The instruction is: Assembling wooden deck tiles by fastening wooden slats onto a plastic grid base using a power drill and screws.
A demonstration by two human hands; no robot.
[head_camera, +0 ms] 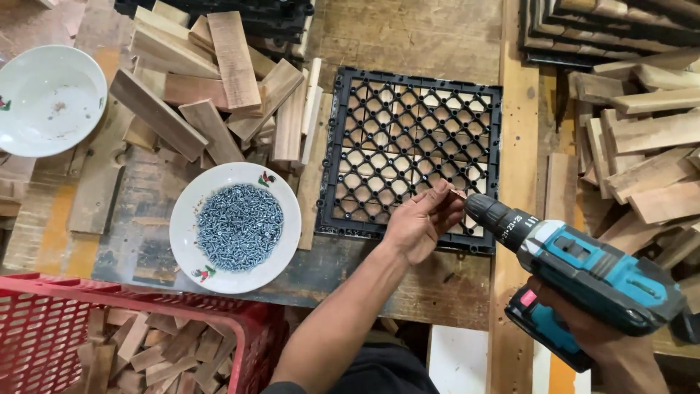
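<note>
A plate of screws (238, 227) sits well left on the counter (408, 44); the left hand (419, 222) pinches something small over the black plastic grid (408, 153), near its right corner, while the right hand (583, 328) grips the blue cordless drill (583, 270), chuck aimed leftward at those fingertips

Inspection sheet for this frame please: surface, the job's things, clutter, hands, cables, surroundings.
Surface: worn wooden workbench, scuffed and paint-stained.
Job's things: black plastic grid tile lying flat with wooden slats under it; blue cordless drill with its tip at the tile's lower right part; white plate of screws.
Clutter: loose wood blocks heaped at upper left; empty white bowl.
Hands: left hand pinches something small at the drill tip; right hand grips the drill handle.
Cables: nothing seen.
Surroundings: red basket of wood offcuts, wood pieces at right, stacked black tiles.
</note>
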